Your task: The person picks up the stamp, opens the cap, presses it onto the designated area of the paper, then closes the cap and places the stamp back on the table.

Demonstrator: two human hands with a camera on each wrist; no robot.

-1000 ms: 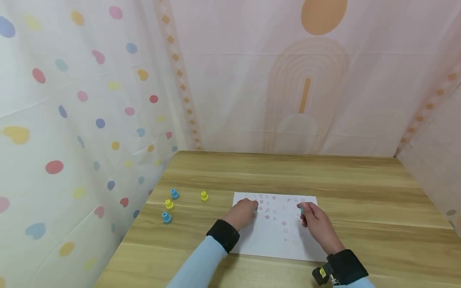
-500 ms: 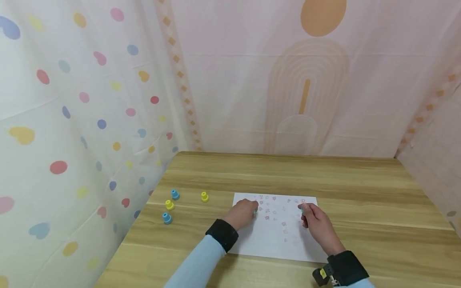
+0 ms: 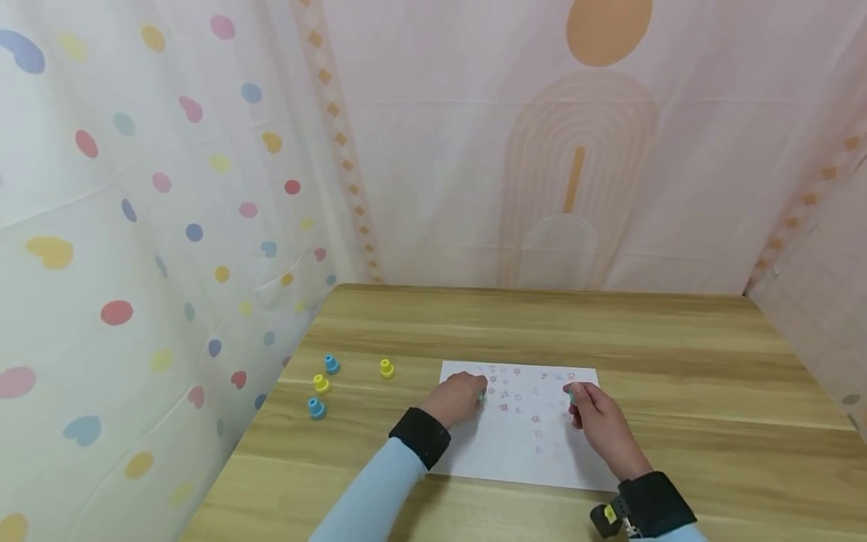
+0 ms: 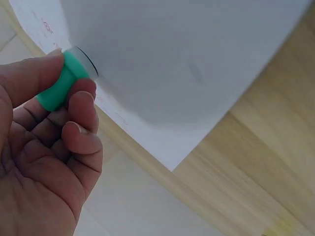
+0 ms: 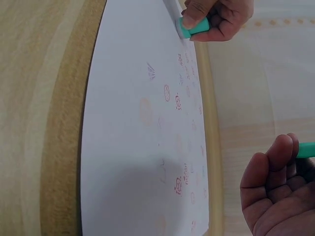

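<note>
A white sheet of paper (image 3: pixel 501 463) lies on the wooden table, with small red, blue and pale stamped prints over its upper and middle parts. Near its upper left my left hand (image 3: pixel 457 399) pinches a green stamp (image 4: pixel 66 81) between thumb and fingers. The stamp's pale base is right at the paper in the left wrist view. Over the sheet's right side, my right hand (image 3: pixel 603 425) pinches a small green piece (image 5: pixel 306 149), mostly hidden by the fingers or cut off by the frame.
Left of the paper stand two blue stepped pieces, one nearer (image 3: pixel 316 408) and one farther (image 3: pixel 332 364), and two yellow ones, one left (image 3: pixel 321 384) and one right (image 3: pixel 387 369). Patterned curtains (image 3: pixel 433 188) hang behind and beside the table (image 3: pixel 677 339).
Both hands stay almost still over the paper, each with its green piece. The head view shifts very slightly.
</note>
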